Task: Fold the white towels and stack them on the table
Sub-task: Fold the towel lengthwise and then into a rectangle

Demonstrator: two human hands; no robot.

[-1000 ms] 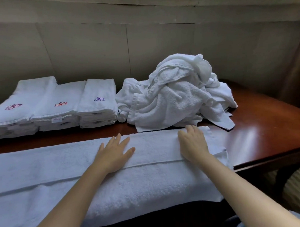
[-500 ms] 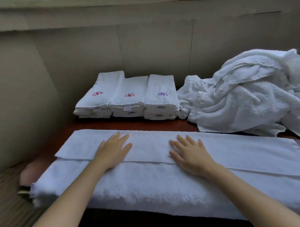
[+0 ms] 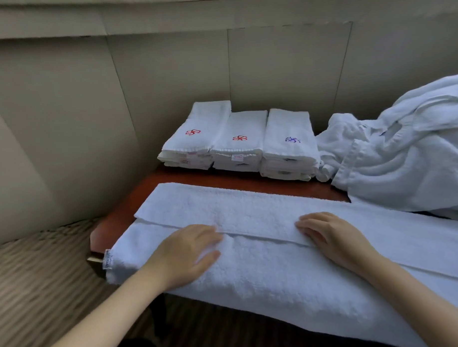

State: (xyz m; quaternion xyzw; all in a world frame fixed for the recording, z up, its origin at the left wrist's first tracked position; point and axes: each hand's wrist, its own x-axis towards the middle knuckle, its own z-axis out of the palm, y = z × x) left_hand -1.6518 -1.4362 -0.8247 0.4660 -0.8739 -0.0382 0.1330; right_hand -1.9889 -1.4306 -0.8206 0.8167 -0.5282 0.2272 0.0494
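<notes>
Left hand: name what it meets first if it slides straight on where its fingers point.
The left hand rests on the long towel; straight ahead it would likely meet that towel's folded-over flap edge first, close by.

long white towel (image 3: 250, 211) lies folded lengthwise across the lower frame. three folded stacks (image 3: 239, 147) sit center, crumpled pile (image 3: 404, 162) right

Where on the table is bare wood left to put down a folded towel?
A narrow strip of table between the long towel and the three folded stacks, and the left corner beside that towel's end. The right is crowded: the unfolded heap reaches the stacks and the towel.
</notes>
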